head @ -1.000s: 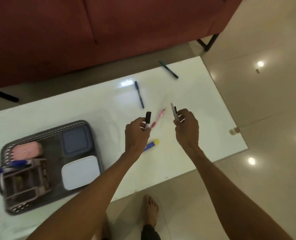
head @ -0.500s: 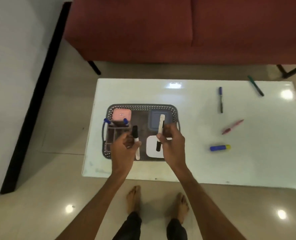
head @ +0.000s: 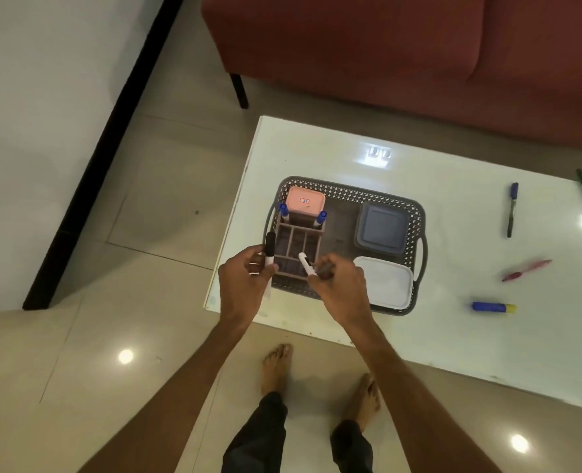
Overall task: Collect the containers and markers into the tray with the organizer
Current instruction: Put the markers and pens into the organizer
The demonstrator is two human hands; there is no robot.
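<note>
Two bare forearms reach forward from the bottom edge, drawing closer together toward the wrists. The left hand (head: 245, 285), its back facing up, curls its fingers around a black-capped marker (head: 269, 248) held upright. The right hand (head: 342, 290), near it but apart, pinches a white marker (head: 305, 262) tilted leftward.

grey lattice tray (head: 351, 196); pink (head: 306, 199), blue-grey (head: 381, 230), white containers (head: 385, 283).
</note>
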